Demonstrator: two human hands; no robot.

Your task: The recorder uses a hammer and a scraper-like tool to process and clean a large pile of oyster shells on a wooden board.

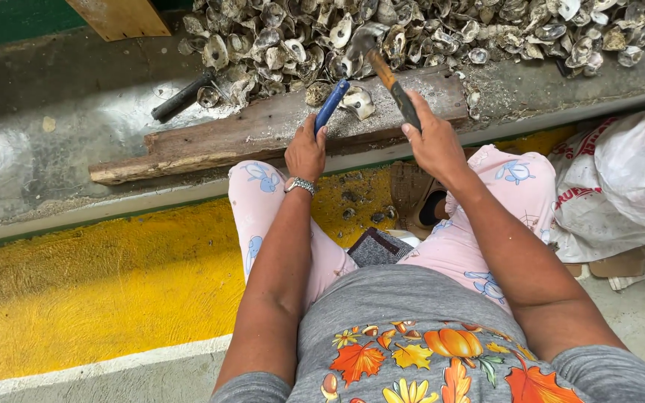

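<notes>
While hands grip tools, sack perhaps holds shells

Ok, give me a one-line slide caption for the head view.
Seated person's left hand holds a blue-handled tool, right hand a hammer, over a plank beside oyster shells.

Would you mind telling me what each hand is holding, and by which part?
The left hand grips a blue-handled tool by its handle; the right hand holds a hammer at the handle's lower end.

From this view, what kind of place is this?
Probably an oyster-shucking workplace: a heap of oyster shells on a concrete bench, a worn wooden plank and a hammer.
</notes>
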